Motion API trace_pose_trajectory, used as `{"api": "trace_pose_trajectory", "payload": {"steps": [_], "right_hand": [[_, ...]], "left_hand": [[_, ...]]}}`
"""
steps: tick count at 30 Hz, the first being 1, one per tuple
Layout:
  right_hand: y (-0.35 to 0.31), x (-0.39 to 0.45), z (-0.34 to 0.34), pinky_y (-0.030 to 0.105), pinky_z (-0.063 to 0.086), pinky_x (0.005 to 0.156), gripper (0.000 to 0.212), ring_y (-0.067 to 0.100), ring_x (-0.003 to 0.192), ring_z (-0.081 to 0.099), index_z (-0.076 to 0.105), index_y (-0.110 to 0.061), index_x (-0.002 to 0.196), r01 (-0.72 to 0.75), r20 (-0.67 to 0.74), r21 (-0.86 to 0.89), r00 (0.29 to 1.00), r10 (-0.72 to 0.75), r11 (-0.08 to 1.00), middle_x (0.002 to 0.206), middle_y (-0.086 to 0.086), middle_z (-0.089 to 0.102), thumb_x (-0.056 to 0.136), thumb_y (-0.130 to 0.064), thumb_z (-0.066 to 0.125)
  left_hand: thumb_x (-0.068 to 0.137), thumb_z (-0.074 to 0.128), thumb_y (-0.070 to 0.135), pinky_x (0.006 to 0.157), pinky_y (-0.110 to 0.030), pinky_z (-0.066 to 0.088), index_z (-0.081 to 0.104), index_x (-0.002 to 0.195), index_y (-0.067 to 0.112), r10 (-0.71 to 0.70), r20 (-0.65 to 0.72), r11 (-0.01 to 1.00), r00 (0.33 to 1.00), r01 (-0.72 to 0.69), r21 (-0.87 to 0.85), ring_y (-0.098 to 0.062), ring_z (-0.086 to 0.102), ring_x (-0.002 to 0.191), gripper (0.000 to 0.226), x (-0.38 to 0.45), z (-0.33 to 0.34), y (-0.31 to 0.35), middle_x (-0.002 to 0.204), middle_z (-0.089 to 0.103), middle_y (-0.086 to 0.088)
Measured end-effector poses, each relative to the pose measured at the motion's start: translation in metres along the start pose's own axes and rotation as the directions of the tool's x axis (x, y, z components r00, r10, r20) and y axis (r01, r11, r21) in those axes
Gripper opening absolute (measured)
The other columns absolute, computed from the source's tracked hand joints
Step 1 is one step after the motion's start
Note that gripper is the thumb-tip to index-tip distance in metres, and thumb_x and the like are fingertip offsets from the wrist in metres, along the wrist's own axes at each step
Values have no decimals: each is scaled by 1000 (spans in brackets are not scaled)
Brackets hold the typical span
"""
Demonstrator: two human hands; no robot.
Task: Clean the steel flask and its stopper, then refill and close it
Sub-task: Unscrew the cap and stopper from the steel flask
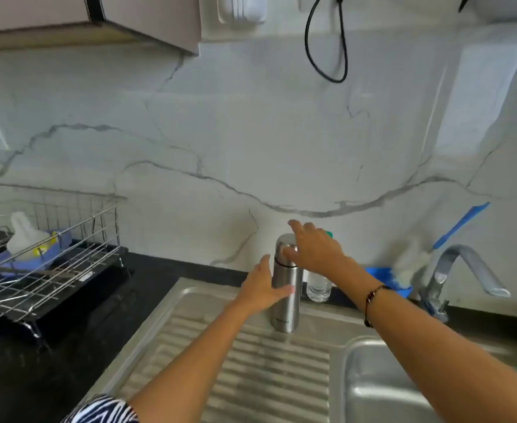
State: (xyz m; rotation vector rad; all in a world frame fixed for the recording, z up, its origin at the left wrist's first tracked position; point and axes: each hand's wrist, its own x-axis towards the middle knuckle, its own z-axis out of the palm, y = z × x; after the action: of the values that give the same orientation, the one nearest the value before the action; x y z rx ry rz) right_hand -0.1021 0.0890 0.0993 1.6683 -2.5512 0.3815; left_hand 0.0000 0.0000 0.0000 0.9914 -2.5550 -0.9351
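A tall steel flask (285, 300) stands upright on the ridged steel drainboard (251, 377), its steel cap on top. My left hand (261, 285) grips the flask's body from the left, the thumb showing across its front. My right hand (312, 247) lies on the cap, thumb against its front and fingers spread over the top and toward the wall. The stopper is hidden under the cap.
A clear plastic bottle (318, 288) stands just right of the flask. Behind it are a blue tray (382, 274) with a white brush and a steel tap (455, 270) over the sink basin (403, 389). A wire dish rack (43, 270) sits at left on the black counter.
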Motion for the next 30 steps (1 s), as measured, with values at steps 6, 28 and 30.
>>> {"api": "trace_pose_trajectory", "payload": {"steps": [6, 28, 30], "right_hand": [[-4, 24, 10, 35, 42, 78, 52, 32, 105, 53, 39, -14, 130, 14, 110, -93, 994, -3, 996, 122, 15, 49, 90, -45, 47], [-89, -164, -13, 35, 50, 63, 53, 25, 72, 56, 44, -20, 118, 297, -68, 18, 953, -295, 955, 99, 3, 49, 78, -52, 57], [-100, -186, -14, 35, 50, 63, 53, 27, 76, 57, 43, -21, 118, 309, -50, 16, 950, -308, 951, 102, 4, 48, 78, -53, 56]], "left_hand": [[75, 76, 41, 101, -36, 42, 22, 142, 24, 44, -139, 962, 989, -79, -260, -18, 48, 124, 87, 15, 24, 3, 137, 47, 3], [66, 83, 40, 67, -14, 48, 48, 119, 17, -30, -392, 970, 919, -68, -232, -4, 59, 84, 68, -210, 18, -3, 95, 59, 16], [65, 82, 43, 66, -19, 51, 48, 116, 18, -41, -380, 974, 924, -48, -223, -2, 61, 82, 66, -238, 19, -5, 90, 58, 19]]}}
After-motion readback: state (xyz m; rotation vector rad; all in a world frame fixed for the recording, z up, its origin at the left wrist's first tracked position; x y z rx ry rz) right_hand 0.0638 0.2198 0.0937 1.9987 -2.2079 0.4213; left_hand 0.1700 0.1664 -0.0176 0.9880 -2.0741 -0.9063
